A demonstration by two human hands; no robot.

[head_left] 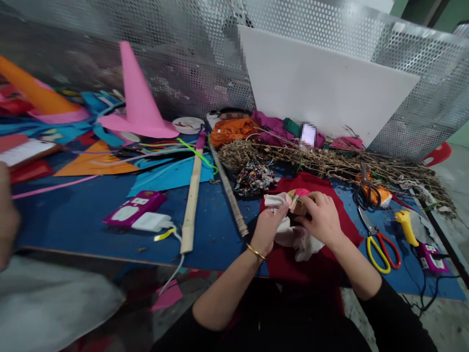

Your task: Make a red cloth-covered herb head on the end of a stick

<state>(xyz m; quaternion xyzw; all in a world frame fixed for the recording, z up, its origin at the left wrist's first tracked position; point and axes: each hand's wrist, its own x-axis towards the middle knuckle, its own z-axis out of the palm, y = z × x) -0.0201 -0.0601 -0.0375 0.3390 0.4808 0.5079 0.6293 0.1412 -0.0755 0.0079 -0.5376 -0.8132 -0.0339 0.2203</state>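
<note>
A soft bundle of white cloth (pixel 309 248) hangs between my two hands over a dark red cloth (pixel 344 220) spread on the table. My left hand (pixel 269 226), with a gold bangle at the wrist, is closed on the bundle's left side, thumb on top. Bent fingers of my right hand (pixel 324 215) pinch its upper right part. Between the fingertips a bright pink patch (pixel 302 192) shows, with some green and yellow next to it. The fingers partly cover these pieces, so their exact kind is unclear.
Right of the red cloth lie scissors (pixel 383 254) with yellow and red handles, and dark shears (pixel 366 190). Dried stalks (pixel 322 159) stretch behind. Leftward are a bamboo stick (pixel 192 205), a purple power strip (pixel 135 209) and a pink cone hat (pixel 141 105). Another person's hand (pixel 5 217) is at far left.
</note>
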